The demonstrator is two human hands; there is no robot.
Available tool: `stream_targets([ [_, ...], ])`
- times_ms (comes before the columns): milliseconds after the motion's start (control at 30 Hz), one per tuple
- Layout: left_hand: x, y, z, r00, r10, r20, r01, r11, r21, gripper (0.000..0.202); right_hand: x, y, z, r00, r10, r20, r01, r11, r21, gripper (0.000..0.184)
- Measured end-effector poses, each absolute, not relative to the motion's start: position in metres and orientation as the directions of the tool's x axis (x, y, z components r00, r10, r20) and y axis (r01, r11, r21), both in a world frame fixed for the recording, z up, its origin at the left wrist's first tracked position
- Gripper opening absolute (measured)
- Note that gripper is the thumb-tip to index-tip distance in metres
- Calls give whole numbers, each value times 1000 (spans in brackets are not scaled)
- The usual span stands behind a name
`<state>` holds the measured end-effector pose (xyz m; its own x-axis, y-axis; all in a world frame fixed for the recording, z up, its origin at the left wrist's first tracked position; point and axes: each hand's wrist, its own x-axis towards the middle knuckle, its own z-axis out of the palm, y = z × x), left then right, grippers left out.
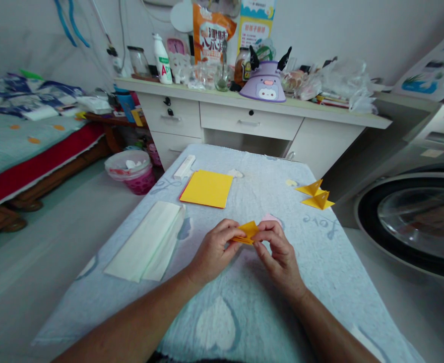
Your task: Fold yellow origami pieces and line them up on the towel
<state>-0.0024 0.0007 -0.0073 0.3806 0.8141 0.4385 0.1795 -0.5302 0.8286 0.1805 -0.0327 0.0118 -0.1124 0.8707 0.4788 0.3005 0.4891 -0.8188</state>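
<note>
A small folded piece of yellow paper is held just above the middle of the table. My left hand pinches its left side between thumb and fingers. On its right edge, the thumb and fingertips of my right hand are closed. Several layers show along the near edge of the paper. Beyond my left hand lies a stack of square yellow paper, with a thin reddish edge at its left. Two folded yellow paper pieces with pointed tips sit at the right side of the table.
A cloth with hearts covers the table. On the left lie a folded pale paper sheet and a small white box. A pink bin stands on the floor at left, a washing machine at right. A cluttered white desk stands behind.
</note>
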Motion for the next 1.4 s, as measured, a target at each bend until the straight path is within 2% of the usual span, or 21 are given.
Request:
stream_targets([
  [133,-4,1,-3,356,814,459,210,-549,809,25,180,-33,9,-80,882,465,282,467,-838,17],
  [267,-5,0,2,276,843,461,182,-517,837,14,181,-33,4,79,900,429,241,400,-884,27],
  [367,-5,1,2,215,914,343,83,-367,927,8,181,-32,1,95,900,425,266,389,-882,17],
  [433,-4,3,0,213,949,233,-29,-232,972,13,181,-32,1,72,898,435,299,396,-868,12],
  [533,-3,5,-3,231,966,116,-160,-80,984,24,180,-32,3,36,886,463,352,422,-835,13],
  [600,-2,6,-3,235,968,82,-189,-38,981,27,179,-32,5,6,876,483,386,444,-809,16],
  [767,-4,4,2,245,967,65,-161,-25,987,28,178,-34,8,-55,867,495,410,471,-781,24],
  [1200,-2,-1,7,213,973,89,-130,-62,990,28,177,-37,5,-38,903,427,329,415,-848,36],
  [1400,-4,1,4,227,969,93,-141,-62,988,28,176,-37,6,-78,888,454,336,452,-826,35],
])
